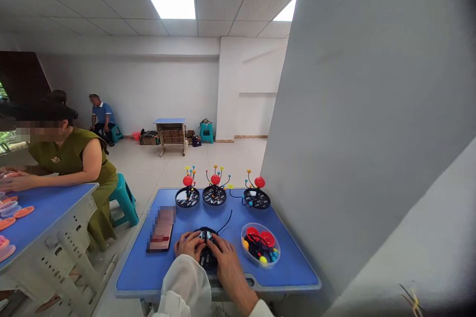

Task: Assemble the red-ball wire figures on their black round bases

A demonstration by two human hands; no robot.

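Both hands rest on a black round base (207, 252) that lies on the blue bench (290, 267), near its front edge and roughly midway across. The left hand (189, 245) curls over the base's left rim, fingers bent down onto it; the right hand (228, 262) covers its right side and front, fingers laid across the top. So the base sits between the two, grasped from both sides, with only its middle and back rim showing; each grip is closed on it. A thin black wire (225, 223) arcs up from the base's far side. Just right of the right hand stands a clear oval tray (277, 257) holding red half-shells and small coloured balls. To the left of the left hand lies a phone (160, 235), flat on the bench. Along the far edge stand three finished models (214, 189), each with a red ball above a black base and small balls on wire arms. A person sits at a neighbouring bench (55, 203) on the left.
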